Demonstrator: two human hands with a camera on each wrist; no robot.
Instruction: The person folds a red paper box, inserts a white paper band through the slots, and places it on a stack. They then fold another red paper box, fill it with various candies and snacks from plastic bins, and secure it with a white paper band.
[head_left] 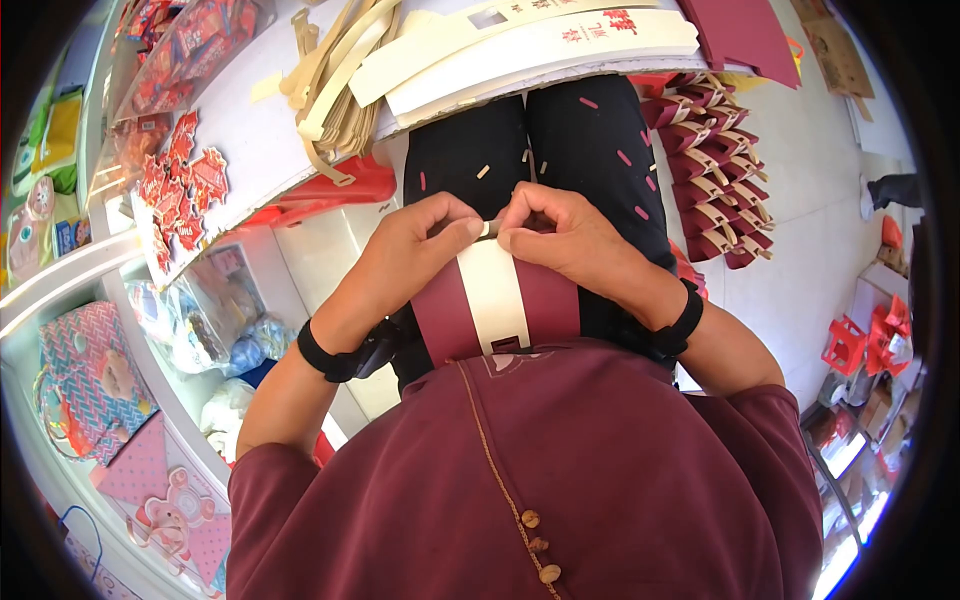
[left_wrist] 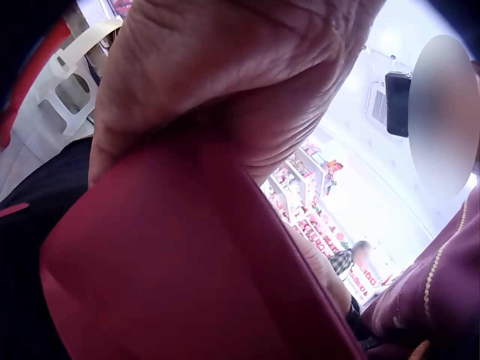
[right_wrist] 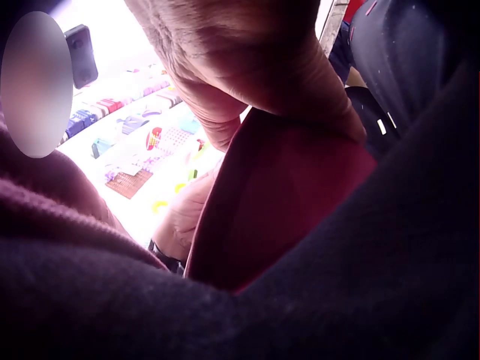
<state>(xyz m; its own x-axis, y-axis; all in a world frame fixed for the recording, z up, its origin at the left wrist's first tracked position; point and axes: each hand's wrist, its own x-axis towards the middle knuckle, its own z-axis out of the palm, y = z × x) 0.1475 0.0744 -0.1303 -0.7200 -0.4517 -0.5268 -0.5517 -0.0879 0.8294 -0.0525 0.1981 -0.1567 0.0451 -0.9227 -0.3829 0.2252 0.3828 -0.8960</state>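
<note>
A maroon paper gift box (head_left: 548,300) with a cream paper band (head_left: 492,295) down its middle lies on the person's lap, against the shirt. At its far edge the left hand (head_left: 428,245) pinches the end of the band between thumb and fingers. Opposite it, the right hand (head_left: 575,240) pinches the same end, fingertips close to the left thumb. In the left wrist view, the box's maroon side (left_wrist: 165,255) rises up under the left palm (left_wrist: 232,67). The right wrist view shows the right fingers (right_wrist: 330,97) over the maroon box wall (right_wrist: 277,187); their tips are hidden.
Ahead stands a white table (head_left: 255,130) with printed cream strips (head_left: 545,55), a pile of tan strips (head_left: 340,95) and red cut-out tags (head_left: 180,190). Rows of maroon boxes (head_left: 705,170) stand on the floor at right. Shelves (head_left: 185,400) line the left. Paper scraps dot the trousers (head_left: 590,150).
</note>
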